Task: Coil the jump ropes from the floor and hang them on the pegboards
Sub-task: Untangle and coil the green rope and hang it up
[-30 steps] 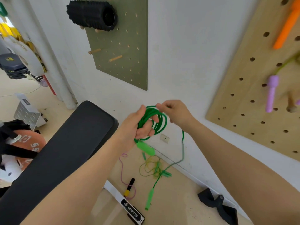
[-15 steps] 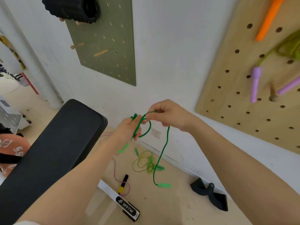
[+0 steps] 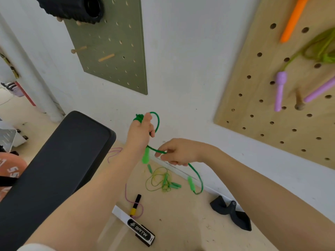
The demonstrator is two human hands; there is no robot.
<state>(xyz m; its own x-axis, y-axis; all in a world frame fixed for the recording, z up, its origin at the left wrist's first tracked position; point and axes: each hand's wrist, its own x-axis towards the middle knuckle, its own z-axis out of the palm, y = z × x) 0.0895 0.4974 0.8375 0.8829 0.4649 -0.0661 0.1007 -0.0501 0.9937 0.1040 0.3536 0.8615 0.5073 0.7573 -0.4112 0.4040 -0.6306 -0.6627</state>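
Left hand grips the coiled green rope raised before the wall, one handle hanging below the fist. Right hand pinches the rope's loose run lower down; the second handle dangles above the floor. Another rope lies tangled on the floor beneath; the wooden pegboard stands at right.

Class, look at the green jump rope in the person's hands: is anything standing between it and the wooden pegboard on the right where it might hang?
Nothing visible does. The green jump rope is held by the left hand and right hand in open air before the bare wall, and the wooden pegboard lies up and right.
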